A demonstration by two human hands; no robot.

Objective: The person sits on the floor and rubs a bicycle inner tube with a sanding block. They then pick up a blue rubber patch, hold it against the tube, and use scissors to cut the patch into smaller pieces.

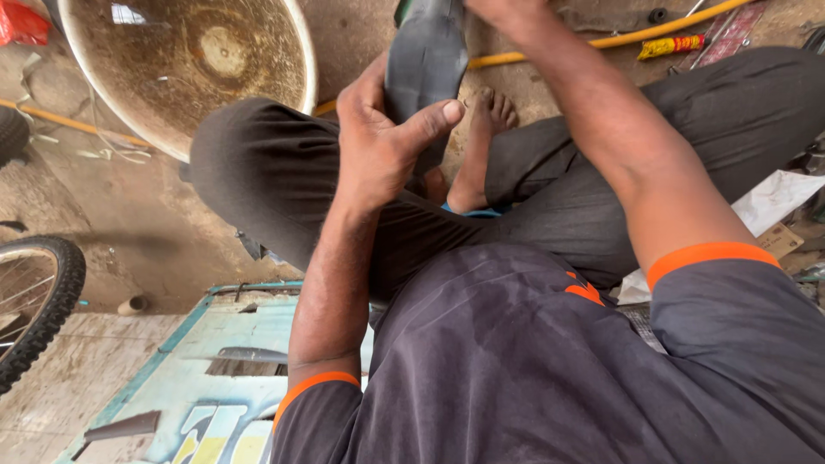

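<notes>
A seated person holds a black rubber inner tube (425, 64) upright over crossed legs, just above a bare foot (485, 146). The left hand (382, 142) is closed around the tube's lower part, thumb laid flat across its front and fingers wrapped behind. The right hand (503, 10) meets the tube's upper end at the frame's top edge; most of that hand is cut off, so whether it grips or only steadies the rubber cannot be told.

Left of the tube sits a wide metal basin (185, 60) with a muddy inside. A yellow hose (601, 41) runs across the ground behind the tube, and a small yellow and red packet (670, 45) lies to its right. Well below and left of the tube, a bicycle wheel (39, 301) leans into view beside a painted board (202, 395).

The likely trouble is slippage: the tube is slack and smooth, held mainly by one thumb's pressure, and if that eases it could fold or drop onto the foot or the gritty ground, picking up dirt.
</notes>
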